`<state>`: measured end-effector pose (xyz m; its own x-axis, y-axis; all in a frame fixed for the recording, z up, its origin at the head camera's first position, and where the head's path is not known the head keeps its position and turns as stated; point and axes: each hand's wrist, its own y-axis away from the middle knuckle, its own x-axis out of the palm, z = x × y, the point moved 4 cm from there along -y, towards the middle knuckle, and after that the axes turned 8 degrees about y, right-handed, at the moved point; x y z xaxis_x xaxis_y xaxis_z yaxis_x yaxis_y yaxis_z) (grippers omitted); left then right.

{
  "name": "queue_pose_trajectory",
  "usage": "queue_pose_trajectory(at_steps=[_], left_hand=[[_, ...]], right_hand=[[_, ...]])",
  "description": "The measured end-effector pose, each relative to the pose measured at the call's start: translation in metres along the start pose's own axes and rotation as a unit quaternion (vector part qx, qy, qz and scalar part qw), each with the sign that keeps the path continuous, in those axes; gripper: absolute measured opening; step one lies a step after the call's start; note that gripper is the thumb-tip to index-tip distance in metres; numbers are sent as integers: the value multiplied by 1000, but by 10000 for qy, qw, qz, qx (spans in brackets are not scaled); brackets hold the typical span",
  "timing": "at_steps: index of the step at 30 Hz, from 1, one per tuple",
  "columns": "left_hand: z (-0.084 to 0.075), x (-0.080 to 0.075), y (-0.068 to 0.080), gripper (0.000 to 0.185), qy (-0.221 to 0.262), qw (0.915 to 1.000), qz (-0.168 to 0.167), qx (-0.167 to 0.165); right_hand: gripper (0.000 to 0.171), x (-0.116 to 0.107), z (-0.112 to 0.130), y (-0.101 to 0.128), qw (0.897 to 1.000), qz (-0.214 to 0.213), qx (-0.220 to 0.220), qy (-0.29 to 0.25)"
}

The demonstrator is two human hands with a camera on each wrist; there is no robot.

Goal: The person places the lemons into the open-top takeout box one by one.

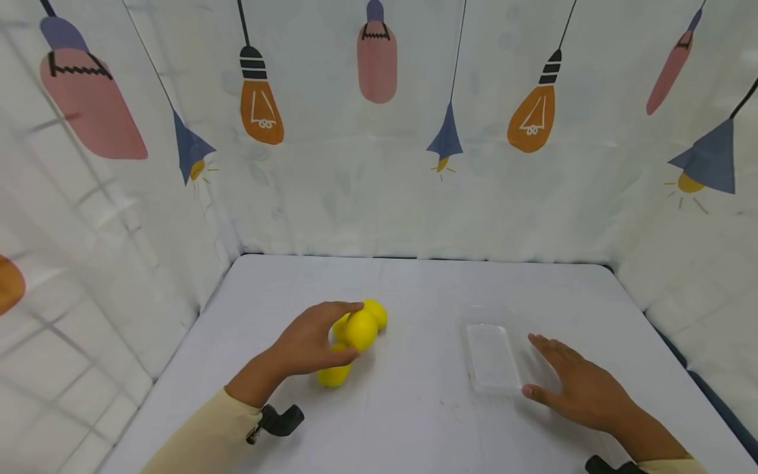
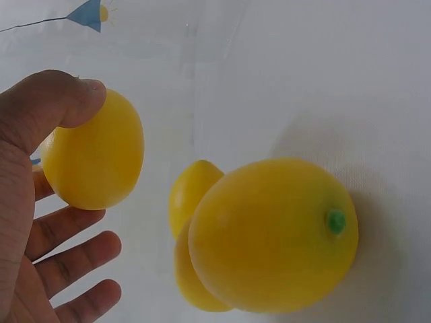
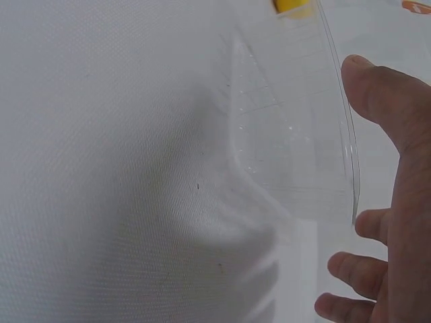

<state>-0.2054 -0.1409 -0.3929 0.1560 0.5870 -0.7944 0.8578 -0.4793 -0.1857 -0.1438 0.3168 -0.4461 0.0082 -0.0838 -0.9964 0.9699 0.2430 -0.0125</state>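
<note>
My left hand (image 1: 302,342) pinches a yellow lemon (image 1: 362,330) between thumb and fingers, raised above the table. In the left wrist view the same lemon (image 2: 101,155) sits at the thumb, with the lower fingers spread away from it. A lemon with a green stem spot (image 2: 273,235) lies close by, partly covering two more. From the head, one of these lemons (image 1: 376,313) shows beyond the held one, and another lemon (image 1: 333,375) lies nearer me. My right hand (image 1: 586,395), fingers extended, is beside the right side of a clear plastic container (image 1: 491,359).
The white table (image 1: 414,421) ends at a patterned cloth wall (image 1: 331,204) at the back, with cloth on both sides too. The container stands right of the lemons, with bare tabletop between. A black wrist strap (image 1: 281,420) is on my left forearm.
</note>
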Motion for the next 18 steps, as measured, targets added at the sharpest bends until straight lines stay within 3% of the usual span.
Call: queue_pose_trajectory(at_steps=[5, 18], left_hand=[[-8, 6, -4, 76, 2, 10000, 14, -10], [-20, 19, -16, 75, 109, 9992, -7, 381]], right_hand=[[100, -1, -1, -1, 10000, 31, 35, 17], [97, 1, -3, -1, 10000, -41, -29, -40]])
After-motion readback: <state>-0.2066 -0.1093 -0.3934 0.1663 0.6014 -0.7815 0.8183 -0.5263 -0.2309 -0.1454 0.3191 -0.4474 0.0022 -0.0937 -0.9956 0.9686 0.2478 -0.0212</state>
